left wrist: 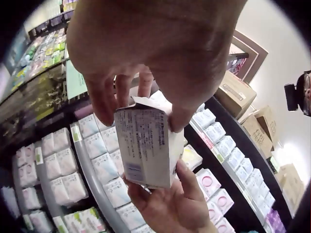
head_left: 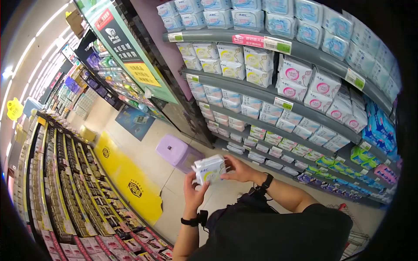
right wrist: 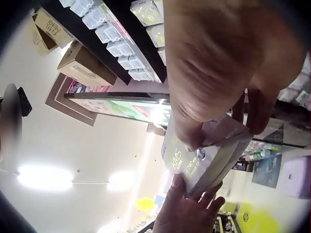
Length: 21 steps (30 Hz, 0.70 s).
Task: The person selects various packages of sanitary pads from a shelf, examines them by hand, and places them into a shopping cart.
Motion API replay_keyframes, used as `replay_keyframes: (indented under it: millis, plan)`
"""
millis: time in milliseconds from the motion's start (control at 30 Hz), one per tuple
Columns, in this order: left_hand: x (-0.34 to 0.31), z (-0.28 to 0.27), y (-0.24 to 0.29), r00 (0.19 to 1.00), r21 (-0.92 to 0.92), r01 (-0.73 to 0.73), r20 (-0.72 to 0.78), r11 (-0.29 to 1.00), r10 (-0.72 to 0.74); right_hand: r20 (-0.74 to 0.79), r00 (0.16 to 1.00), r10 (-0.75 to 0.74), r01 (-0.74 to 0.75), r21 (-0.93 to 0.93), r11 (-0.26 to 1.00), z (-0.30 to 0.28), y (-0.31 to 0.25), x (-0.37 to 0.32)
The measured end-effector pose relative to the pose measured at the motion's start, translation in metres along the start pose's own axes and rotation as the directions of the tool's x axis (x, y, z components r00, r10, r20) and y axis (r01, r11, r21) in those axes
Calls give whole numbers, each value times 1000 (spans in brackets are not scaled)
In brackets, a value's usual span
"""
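Observation:
Both hands hold a white pack of sanitary pads (head_left: 211,171) in front of the body, its front printed with yellow and blue lettering. My left hand (head_left: 193,191) grips the left side of the pack, thumb on the front. On the opposite side, my right hand (head_left: 237,168) pinches the edge. In the left wrist view, the back of the pack (left wrist: 143,145) shows dense small print and a barcode, with a flap of wrapper standing up at one end. The printed front (right wrist: 187,162) faces the right wrist camera, with the right thumb pressing near the end.
Curved shelves (head_left: 244,78) of similar packs rise ahead and to the right. A lilac plastic stool (head_left: 172,148) stands on the floor beyond the hands. Another stocked shelf (head_left: 74,187) runs along the left. Part of a shopping cart (head_left: 357,235) shows behind on the right.

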<state>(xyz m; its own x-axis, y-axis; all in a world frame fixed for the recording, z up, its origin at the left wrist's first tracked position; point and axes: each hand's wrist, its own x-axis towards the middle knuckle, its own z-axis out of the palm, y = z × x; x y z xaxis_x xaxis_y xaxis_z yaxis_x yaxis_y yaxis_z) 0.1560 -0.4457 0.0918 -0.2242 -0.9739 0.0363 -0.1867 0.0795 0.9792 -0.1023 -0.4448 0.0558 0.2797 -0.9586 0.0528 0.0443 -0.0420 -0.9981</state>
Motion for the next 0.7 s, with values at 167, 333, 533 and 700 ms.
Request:
replay_keyframes:
  millis: [167, 333, 533, 700]
  plan:
    - [72, 22, 2, 994, -134, -77, 64, 988, 86, -230, 971, -66, 38, -126, 991, -30, -28, 32]
    - [156, 4, 14, 933, 180, -357, 112, 916, 342, -377, 898, -225, 76, -372, 925, -38, -50, 78]
    - [270, -19, 43, 810, 171, -576, 251, 799, 530, -513, 755, -409, 41, -585, 810, -43, -78, 157]
    - [365, -30, 53, 727, -45, -646, 266, 762, 632, -665, 593, -454, -52, -595, 802, -38, -110, 215]
